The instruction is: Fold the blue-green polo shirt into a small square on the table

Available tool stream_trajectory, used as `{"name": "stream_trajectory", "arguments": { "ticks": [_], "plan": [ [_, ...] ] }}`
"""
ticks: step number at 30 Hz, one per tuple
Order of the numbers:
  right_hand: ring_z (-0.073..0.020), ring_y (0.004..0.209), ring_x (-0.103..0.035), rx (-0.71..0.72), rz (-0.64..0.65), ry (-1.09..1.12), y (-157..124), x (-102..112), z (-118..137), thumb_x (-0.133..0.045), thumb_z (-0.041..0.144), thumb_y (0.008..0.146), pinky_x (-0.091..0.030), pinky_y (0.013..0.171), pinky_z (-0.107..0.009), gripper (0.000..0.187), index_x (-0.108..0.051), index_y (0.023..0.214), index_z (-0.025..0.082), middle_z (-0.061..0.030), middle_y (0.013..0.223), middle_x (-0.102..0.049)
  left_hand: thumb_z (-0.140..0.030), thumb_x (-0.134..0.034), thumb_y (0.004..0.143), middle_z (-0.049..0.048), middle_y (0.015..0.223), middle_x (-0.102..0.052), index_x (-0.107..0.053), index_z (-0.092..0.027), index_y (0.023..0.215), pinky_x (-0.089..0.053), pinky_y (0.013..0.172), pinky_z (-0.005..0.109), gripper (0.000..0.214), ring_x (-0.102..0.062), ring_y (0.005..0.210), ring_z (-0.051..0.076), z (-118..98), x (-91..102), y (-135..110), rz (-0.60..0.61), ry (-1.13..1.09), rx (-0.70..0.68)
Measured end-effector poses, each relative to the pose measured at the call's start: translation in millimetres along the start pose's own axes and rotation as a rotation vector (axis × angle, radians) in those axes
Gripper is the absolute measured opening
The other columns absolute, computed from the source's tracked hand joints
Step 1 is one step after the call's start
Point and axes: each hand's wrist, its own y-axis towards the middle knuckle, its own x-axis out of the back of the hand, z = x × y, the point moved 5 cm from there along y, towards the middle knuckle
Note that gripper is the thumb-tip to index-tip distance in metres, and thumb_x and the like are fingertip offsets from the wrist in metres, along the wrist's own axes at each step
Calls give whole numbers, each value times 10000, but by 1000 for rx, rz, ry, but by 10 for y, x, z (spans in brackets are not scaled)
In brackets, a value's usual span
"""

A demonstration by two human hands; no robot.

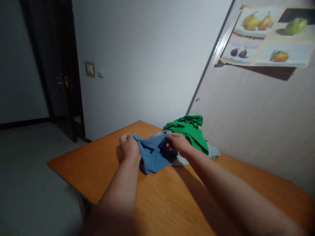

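Note:
A blue piece of clothing (156,155) hangs stretched between my two hands, just above the wooden table; its exact kind cannot be made out. My left hand (130,147) is closed on its left upper edge. With pinched fingers, my right hand (178,142) grips the upper right part of the same cloth. Right behind it lies a heap of clothes, with a bright green garment (188,129) on top. A light grey cloth (181,160) shows beneath the heap, and a striped piece peeks out behind the blue cloth.
The orange-brown table (162,203) reaches to the wall on the right, and its left edge borders the tiled floor. A dark door (67,65) stands at the far left. On the right wall hangs a poster of painted fruit (268,39).

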Motion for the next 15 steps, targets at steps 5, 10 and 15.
{"name": "stream_trajectory", "arguments": {
  "ticks": [5, 10, 15],
  "plan": [
    [-130, 515, -646, 140, -24, 293, 112, 470, 1024, -539, 195, 932, -460, 436, -192, 112, -534, 821, 177, -48, 687, -690, -379, -519, 816, 17, 838, -643, -581, -190, 897, -503, 753, 299, 215, -619, 784, 166, 31, 27, 64, -47, 53, -102],
    [-124, 678, -697, 439, -239, 411, 176, 927, 1708, -547, 211, 944, -553, 604, -227, 109, -507, 843, 199, 3, 737, -655, -370, -492, 861, 51, 901, -672, -575, -188, 863, -489, 893, 332, 200, -647, 911, 179, 101, 45, 101, -111, -5, -84],
    [-113, 670, -676, 255, -191, 177, 325, 1126, 1771, -502, 162, 958, -535, 675, -291, 125, -557, 847, 146, -27, 749, -661, -449, -469, 923, 70, 921, -696, -573, -197, 876, -489, 922, 345, 276, -663, 910, 185, 48, 29, 52, -99, -16, -87]
  ]
}}
